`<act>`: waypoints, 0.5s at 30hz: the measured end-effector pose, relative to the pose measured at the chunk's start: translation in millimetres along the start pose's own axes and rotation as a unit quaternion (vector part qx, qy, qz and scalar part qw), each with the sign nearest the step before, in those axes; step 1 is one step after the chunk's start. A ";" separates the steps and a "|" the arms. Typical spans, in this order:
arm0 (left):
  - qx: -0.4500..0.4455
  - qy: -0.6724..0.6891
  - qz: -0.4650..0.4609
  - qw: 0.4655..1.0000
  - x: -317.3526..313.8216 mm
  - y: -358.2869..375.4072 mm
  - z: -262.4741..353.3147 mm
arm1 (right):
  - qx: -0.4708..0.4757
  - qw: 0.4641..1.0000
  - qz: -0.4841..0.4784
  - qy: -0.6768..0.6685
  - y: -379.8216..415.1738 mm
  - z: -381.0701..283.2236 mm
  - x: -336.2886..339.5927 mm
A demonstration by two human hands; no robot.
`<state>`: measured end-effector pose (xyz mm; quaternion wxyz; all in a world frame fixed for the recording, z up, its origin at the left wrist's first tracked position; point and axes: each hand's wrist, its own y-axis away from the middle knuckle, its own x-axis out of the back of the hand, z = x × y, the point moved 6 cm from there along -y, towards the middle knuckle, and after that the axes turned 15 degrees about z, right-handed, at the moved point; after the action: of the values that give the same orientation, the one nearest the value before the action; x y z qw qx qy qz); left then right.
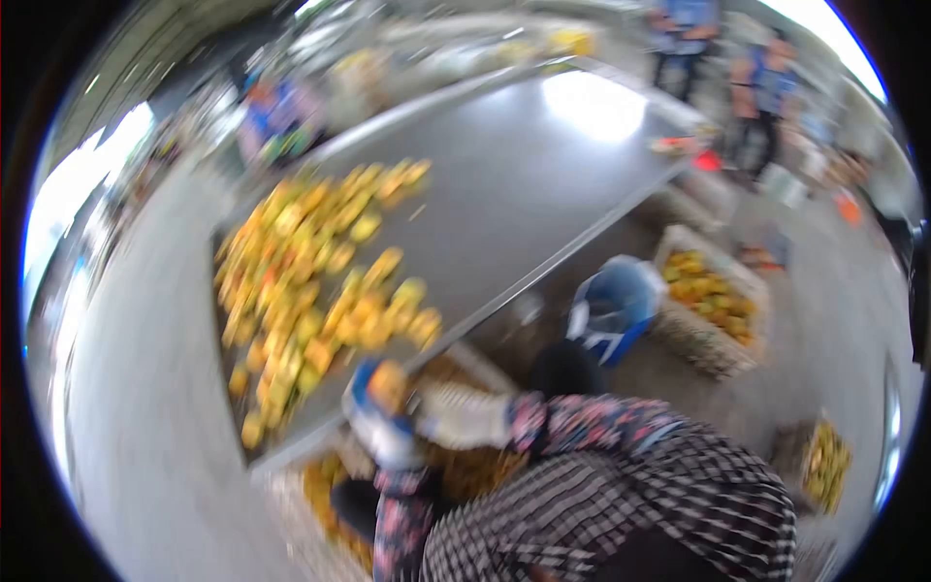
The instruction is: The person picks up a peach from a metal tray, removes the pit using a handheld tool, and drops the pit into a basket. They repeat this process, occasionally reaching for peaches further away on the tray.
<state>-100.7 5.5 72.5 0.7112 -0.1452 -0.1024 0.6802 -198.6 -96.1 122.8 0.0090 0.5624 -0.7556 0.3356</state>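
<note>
Grey metal sorting table (543, 184) is carrying a heap of yellow fruit (310, 272) at its left. At its near edge, both gloved hands (388, 412) are closing around one orange-yellow fruit (388, 380); finger positions are too blurred to tell. Right, a fruit crate (713, 303) is sitting on the floor.

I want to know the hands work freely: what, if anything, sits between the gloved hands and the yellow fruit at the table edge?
Nothing visible. One gloved hand already touches a yellow fruit at the table edge, with the other gloved hand beside it. Blur hides which hand is which.
</note>
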 end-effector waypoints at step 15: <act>-0.120 -0.018 -0.071 0.990 -0.4 -10.3 8.2 | -0.046 0.992 0.046 -0.107 20.3 53.9 -32.0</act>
<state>-93.9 5.3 83.7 0.7333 -0.2092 -0.2061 0.6132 -184.7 -94.1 58.4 -0.0621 0.5586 -0.7920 0.2384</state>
